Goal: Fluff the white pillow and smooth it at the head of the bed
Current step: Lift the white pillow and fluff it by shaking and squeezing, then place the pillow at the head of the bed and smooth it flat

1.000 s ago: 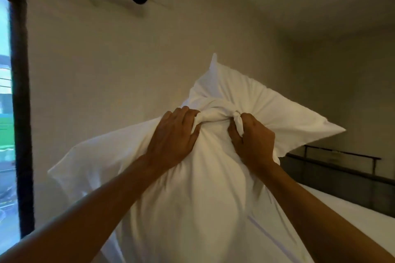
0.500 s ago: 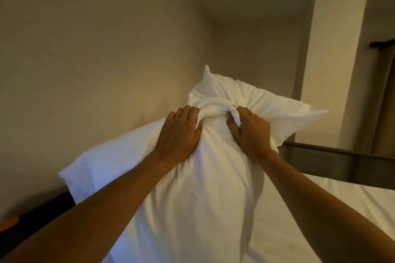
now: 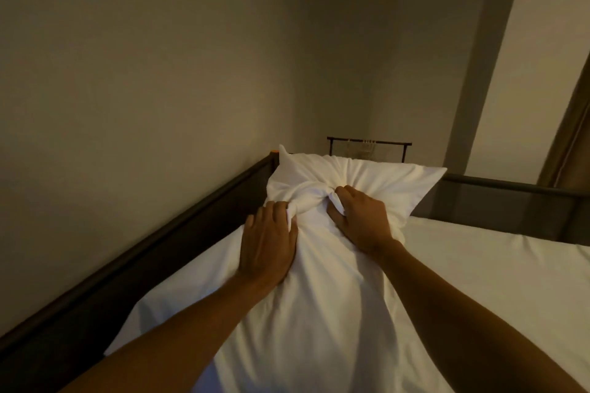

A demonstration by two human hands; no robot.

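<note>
The white pillow (image 3: 319, 297) lies along the bed's wall side, far end at the corner of the dark bed frame (image 3: 191, 217). Left hand (image 3: 268, 252) and right hand (image 3: 360, 220) each clench a twisted ridge of casing between them. Judged soft, light and compressible; grip corners rather than mid-fabric. White sheet (image 3: 495, 265) extends beyond the right hand.

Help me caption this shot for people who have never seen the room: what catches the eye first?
The white pillow fills the centre, its cover bunched into a twisted knot where the left hand and right hand clutch it. It sits over the white sheet, near the dark bed frame along the left wall.
</note>
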